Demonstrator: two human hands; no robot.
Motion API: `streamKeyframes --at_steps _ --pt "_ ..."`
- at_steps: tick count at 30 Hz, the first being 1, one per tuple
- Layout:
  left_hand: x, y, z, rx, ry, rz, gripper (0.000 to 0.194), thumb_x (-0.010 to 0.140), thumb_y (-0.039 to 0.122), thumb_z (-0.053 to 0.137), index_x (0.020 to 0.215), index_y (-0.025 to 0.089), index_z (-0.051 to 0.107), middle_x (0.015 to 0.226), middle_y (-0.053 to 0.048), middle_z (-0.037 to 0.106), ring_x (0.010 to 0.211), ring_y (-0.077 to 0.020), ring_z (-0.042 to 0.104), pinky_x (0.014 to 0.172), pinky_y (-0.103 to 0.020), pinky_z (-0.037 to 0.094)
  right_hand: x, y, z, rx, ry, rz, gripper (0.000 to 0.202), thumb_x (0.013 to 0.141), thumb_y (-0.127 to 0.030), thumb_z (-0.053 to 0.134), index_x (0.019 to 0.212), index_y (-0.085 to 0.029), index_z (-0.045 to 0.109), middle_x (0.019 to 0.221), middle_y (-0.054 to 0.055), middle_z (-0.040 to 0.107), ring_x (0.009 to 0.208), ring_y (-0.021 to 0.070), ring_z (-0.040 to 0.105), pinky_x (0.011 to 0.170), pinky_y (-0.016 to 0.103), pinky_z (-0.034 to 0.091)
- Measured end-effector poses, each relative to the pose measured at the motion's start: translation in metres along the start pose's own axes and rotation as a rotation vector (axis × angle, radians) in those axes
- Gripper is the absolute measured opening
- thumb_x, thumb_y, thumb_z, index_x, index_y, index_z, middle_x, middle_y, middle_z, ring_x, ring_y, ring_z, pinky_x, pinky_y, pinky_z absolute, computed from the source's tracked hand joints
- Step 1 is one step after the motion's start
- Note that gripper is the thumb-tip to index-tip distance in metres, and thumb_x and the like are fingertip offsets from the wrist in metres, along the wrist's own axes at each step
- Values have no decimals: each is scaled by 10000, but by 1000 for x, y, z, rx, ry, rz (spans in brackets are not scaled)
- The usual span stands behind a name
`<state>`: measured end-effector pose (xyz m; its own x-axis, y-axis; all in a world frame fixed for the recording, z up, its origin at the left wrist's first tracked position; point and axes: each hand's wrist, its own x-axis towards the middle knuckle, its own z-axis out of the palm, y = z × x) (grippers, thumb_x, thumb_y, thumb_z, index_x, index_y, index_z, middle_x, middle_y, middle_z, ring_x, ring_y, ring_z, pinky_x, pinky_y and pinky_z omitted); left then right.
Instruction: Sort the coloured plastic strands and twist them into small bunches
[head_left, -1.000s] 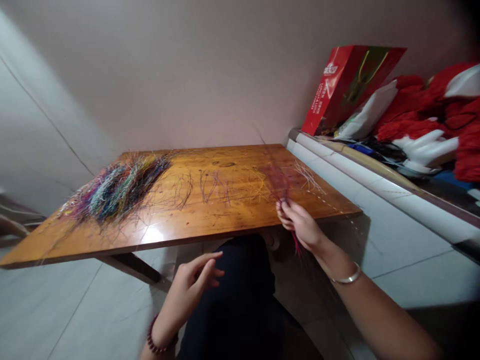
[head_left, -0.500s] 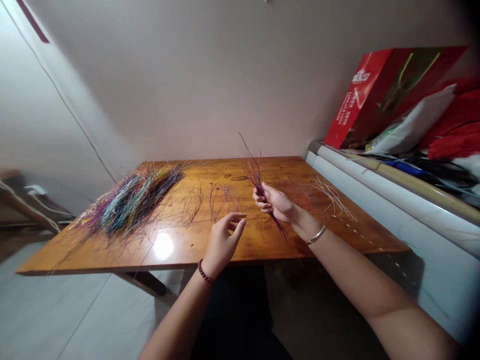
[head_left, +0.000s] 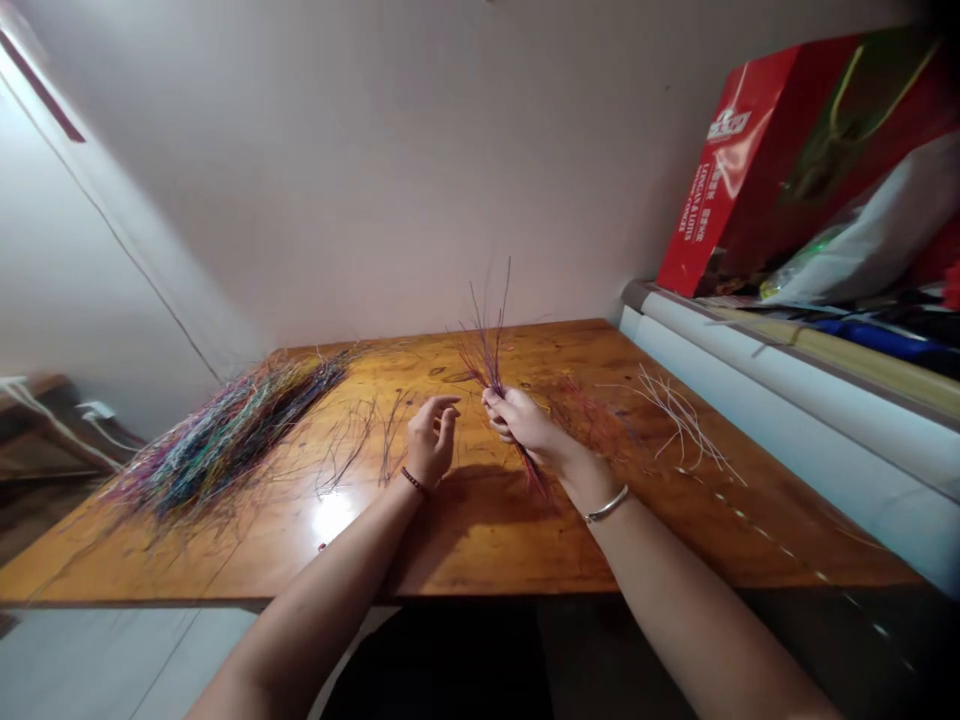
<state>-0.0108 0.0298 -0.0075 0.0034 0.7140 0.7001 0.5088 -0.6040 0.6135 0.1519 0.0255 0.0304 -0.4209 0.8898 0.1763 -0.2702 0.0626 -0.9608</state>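
Note:
My right hand (head_left: 521,420) is wrapped round a bundle of thin reddish-purple wires (head_left: 489,362), held upright over the middle of the table. The wires fan out above the fist, and their lower ends stick out below it. To its left, my left hand (head_left: 433,440) is apart from the bundle, fingers loosely bent with a gap to the thumb and nothing seen in it. Dark loose wires (head_left: 352,440) lie just left of that hand. Beyond my right wrist, orange-red wires (head_left: 592,415) are spread on the wood.
A big heap of many-coloured wires (head_left: 232,430) covers the table's left side. White wires (head_left: 686,420) lie on the right of the wooden table (head_left: 495,550). Along its right edge run long white rolls (head_left: 787,400), with a red bag (head_left: 750,170) above. A wall stands behind.
The view has shifted closer over the table. My left hand has moved forward, away from the table's front edge. The bundle stays in my right hand, its wires now more spread at the top.

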Motion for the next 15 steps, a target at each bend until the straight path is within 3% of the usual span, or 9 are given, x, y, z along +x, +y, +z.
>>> streamKeyframes --at_steps 9,15 --pt "3 8 4 -66 35 -41 336 829 396 553 1054 163 642 817 -57 649 685 -109 577 593 -210 448 3 5 -4 51 -47 142 264 874 -431 484 791 -211 364 560 -99 257 384 31 159 372 180 95" --pt "3 12 9 -109 -11 -77 257 808 402 579 792 158 656 731 -42 623 651 -113 551 548 -205 411 2 11 -5 49 -42 213 301 843 -438 529 771 -207 350 568 -102 260 391 23 158 379 172 98"
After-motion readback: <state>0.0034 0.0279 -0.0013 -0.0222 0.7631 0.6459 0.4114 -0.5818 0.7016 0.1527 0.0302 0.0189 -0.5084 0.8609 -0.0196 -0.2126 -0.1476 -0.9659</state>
